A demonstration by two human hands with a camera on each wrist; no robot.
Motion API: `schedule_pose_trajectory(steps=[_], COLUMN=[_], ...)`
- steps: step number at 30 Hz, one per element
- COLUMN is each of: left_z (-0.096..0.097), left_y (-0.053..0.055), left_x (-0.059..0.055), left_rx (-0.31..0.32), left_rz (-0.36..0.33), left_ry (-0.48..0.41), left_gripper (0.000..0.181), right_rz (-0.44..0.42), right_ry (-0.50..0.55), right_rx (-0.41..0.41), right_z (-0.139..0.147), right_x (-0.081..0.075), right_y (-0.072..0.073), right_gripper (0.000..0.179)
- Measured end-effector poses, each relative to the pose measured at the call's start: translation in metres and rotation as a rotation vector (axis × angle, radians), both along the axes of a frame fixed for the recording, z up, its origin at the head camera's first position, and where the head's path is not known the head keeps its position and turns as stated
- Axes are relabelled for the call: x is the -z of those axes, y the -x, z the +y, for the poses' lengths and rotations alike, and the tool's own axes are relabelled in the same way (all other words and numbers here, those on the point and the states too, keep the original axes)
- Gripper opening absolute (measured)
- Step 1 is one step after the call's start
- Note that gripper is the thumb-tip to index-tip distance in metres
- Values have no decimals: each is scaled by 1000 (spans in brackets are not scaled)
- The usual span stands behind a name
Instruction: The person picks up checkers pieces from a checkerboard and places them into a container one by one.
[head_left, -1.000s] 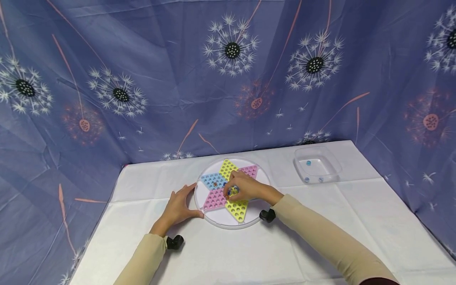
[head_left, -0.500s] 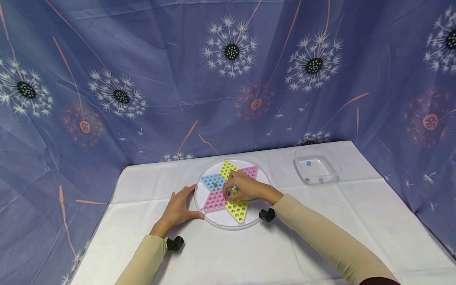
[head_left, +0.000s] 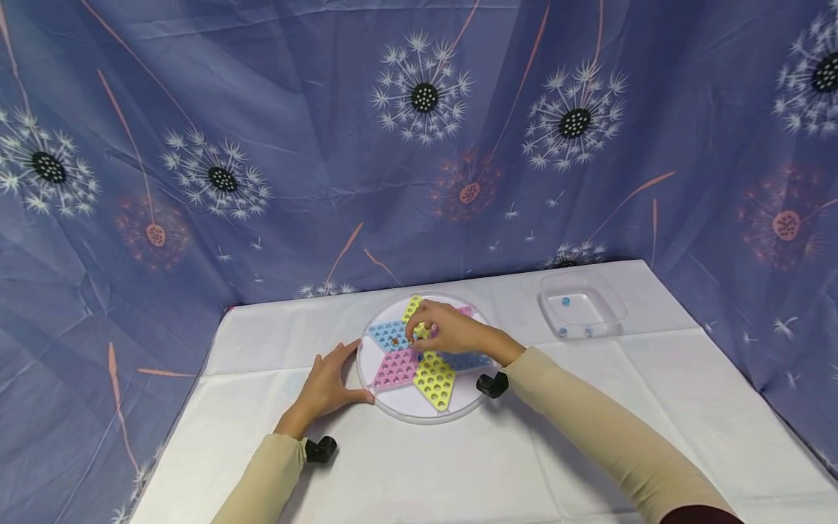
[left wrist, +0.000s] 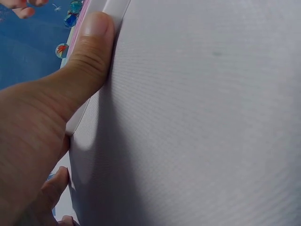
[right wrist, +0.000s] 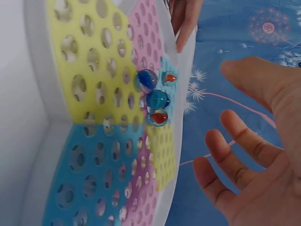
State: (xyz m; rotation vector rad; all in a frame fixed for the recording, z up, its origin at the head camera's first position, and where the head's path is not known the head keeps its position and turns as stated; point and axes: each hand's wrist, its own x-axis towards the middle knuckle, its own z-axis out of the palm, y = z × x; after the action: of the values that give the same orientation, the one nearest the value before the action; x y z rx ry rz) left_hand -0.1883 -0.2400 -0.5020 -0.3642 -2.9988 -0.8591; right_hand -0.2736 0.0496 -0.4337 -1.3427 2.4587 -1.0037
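Note:
A round white Chinese checkers board (head_left: 402,399) with a yellow, pink and blue star of holes lies on the table. My left hand (head_left: 326,382) rests at its left rim, fingers and thumb spread apart; the thumb (left wrist: 91,47) lies on the rim in the left wrist view. Just over the star's middle is my right hand (head_left: 452,327), its fingers loosely bent. In the right wrist view those fingers hold nothing. Beside them on the board sit a blue marble (right wrist: 146,81), a teal marble (right wrist: 158,100), a red-and-yellow marble (right wrist: 158,117) and an orange marble (right wrist: 170,78).
A clear plastic container (head_left: 618,309) stands at the back right with three blue marbles (head_left: 566,301) in it. The table has a white cloth (head_left: 419,473). Behind it hangs a blue curtain (head_left: 301,145) with a dandelion print.
My right hand has let go of a marble and risen slightly away from the board's middle, so more of the star shows. The left hand keeps its place at the rim.

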Motion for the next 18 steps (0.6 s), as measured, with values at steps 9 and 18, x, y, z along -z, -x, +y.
schedule_pose_trajectory(steps=[9,18], left_z=[1,2], left_y=[-1,0], left_x=[0,1], left_rx=[-5,-5], left_rz=[3,-1], left_ry=[4,10], left_gripper=[118,118], right_rz=[24,51], right_ry=[54,39], right_rx=[38,60], right_z=[3,5], right_x=[-12,-13], right_y=[4,8], right_gripper=[14,12])
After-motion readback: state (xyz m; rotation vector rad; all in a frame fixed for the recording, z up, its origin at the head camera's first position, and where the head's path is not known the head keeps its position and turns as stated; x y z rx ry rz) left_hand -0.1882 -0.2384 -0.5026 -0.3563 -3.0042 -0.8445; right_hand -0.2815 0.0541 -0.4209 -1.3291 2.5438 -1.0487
